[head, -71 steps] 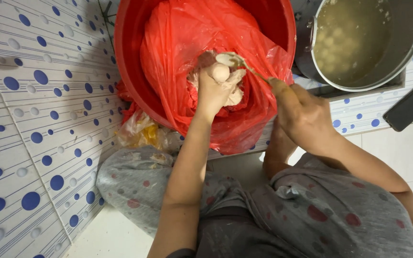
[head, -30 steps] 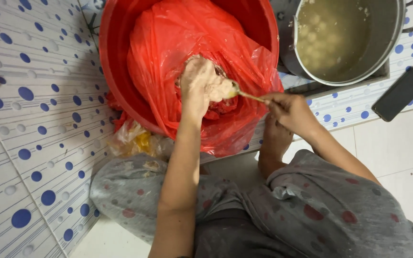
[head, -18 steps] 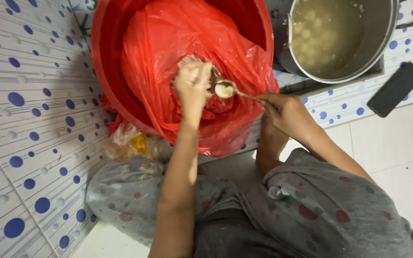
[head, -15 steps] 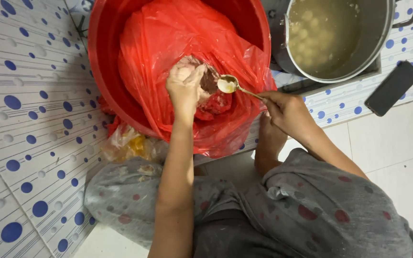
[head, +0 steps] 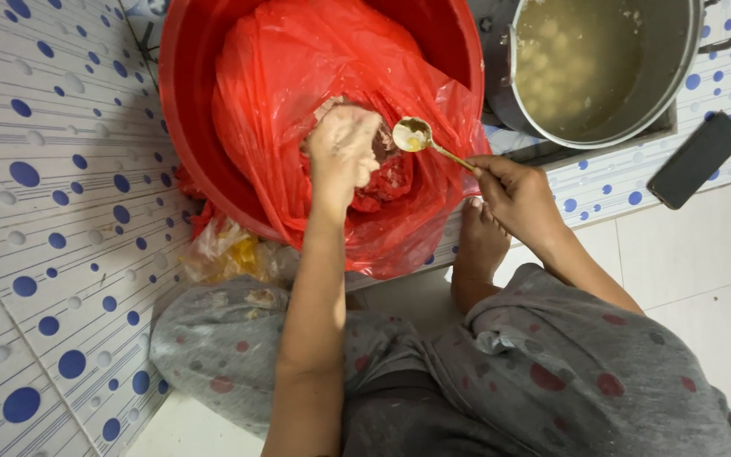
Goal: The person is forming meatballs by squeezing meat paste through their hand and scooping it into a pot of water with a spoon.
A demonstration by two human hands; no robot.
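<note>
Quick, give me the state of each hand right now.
Left hand: curled over the paste inside the red bag; whether it grips any cannot be told.
Right hand: closed on the spoon.

Left hand (head: 342,151) cupped, fingers curled; right hand (head: 513,196) pinching, arm bent

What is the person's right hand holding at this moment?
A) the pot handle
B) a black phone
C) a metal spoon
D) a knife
C: the right hand grips the thin handle of a metal spoon, whose bowl is over the red plastic bag, beside the left hand.
</note>
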